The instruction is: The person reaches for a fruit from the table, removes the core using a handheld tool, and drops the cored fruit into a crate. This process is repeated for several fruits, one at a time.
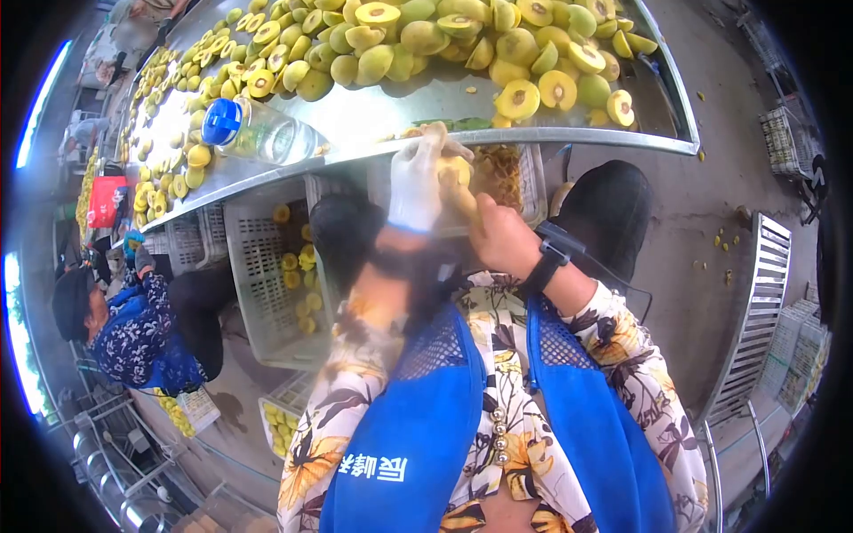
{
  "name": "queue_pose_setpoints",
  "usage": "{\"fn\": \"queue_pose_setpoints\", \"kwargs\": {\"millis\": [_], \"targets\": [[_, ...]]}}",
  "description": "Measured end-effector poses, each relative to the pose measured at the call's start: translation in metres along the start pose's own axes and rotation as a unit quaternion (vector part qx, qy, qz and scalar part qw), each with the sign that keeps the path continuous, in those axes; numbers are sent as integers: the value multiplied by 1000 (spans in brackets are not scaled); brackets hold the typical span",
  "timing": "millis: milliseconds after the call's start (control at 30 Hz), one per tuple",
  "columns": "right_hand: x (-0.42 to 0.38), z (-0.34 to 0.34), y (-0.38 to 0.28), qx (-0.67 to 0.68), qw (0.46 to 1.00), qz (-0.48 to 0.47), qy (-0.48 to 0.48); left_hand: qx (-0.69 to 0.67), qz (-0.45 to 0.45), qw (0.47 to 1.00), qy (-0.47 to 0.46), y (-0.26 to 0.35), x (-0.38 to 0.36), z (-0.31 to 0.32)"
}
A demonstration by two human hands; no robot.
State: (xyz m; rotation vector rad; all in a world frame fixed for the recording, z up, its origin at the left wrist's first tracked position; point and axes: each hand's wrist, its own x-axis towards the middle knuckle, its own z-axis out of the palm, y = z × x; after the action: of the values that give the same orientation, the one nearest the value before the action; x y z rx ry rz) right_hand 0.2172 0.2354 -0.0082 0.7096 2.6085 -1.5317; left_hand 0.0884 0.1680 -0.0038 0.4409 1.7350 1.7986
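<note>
My left hand (416,185), in a white glove, is closed around a yellow fruit half (457,169) at the near edge of the metal table. My bare right hand (506,236) grips a short tan tool (462,201) whose end meets the fruit; its working tip is hidden. Both hands are close together over a crate (531,182) with yellow scraps inside. Beyond them, a large heap of halved yellow-green fruit (426,37) lies on the metal table (373,108), many halves showing their pits.
A clear bottle with a blue cap (222,122) lies on the table left of my hands. Below it stands a white crate (267,302) holding fruit halves. Another person (142,324) sits at the left. A slatted metal rack (751,320) stands at the right.
</note>
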Motion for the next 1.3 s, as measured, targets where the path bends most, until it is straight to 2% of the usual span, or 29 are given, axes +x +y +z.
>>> {"fn": "queue_pose_setpoints", "kwargs": {"millis": [67, 100, 200, 233, 300, 400, 500, 600, 700, 800, 833, 867, 933, 967, 1000, 1033, 1067, 1100, 1133, 1167, 1200, 1300], "targets": [[-2, 0, 3, 11, 1000, -10, -23, -19, -92, 994, -58, 8, 6, -3], [-2, 2, 4, 26, 1000, -9, -14, 96, 69, 987, -113, 1, 13, -8], [0, 9, 6, 52, 997, -37, 49, -138, -35, 990, -8, -13, 7, -2], [0, 11, 4, 59, 994, -51, 77, -139, -54, 989, 7, -10, 2, 2], [-2, 5, -5, 126, 992, -5, 15, -140, -94, 985, 40, -5, -6, 8], [-5, 3, -10, 217, 973, 53, -55, -229, -189, 955, 11, -14, -2, 1], [-7, -4, -14, 299, 943, 107, -102, -152, -147, 977, 15, -12, -3, 6], [-8, -5, -2, 400, 884, 155, -184, -61, -84, 995, 7, -15, -4, 11], [-7, -3, 8, 505, 810, 175, -243, -97, -113, 989, 7, -6, -5, 16], [-2, -4, 13, 602, 721, 172, -298, -285, -233, 930, 0, 2, -8, 18], [0, -6, 13, 630, 687, 169, -319, -308, -243, 919, -35, -8, -1, 7], [-1, -6, 12, 615, 696, 142, -341, -329, -251, 908, -71, -16, 6, -9], [-7, -7, 10, 582, 713, 89, -381, -288, -157, 942, 67, 0, 3, -34], [-5, -9, 12, 553, 748, 81, -359, -262, -110, 950, 128, 6, 0, -54], [-3, -11, 13, 419, 854, 85, -298, 136, 64, 976, 158, 16, -8, -81], [-2, -11, 13, 269, 933, 85, -222, 503, 234, 815, 167, 26, -20, -111], [0, -12, 14, 111, 982, 82, -131, 530, 172, 818, 145, 37, -23, -140], [2, -5, 30, 23, 998, 6, -62, 422, 1, 865, 271, 41, -19, -155], [5, 3, 46, -72, 995, -71, 12, 586, 38, 756, 289, 43, -20, -174], [6, 4, 50, -32, 998, -47, 33, 574, 54, 758, 305, 48, -18, -175], [7, 6, 51, 11, 998, -26, 51, 562, 15, 770, 302, 66, -14, -153], [11, 7, 46, -41, 994, -37, 89, 484, 154, 850, 141, 47, 32, -111]]}}
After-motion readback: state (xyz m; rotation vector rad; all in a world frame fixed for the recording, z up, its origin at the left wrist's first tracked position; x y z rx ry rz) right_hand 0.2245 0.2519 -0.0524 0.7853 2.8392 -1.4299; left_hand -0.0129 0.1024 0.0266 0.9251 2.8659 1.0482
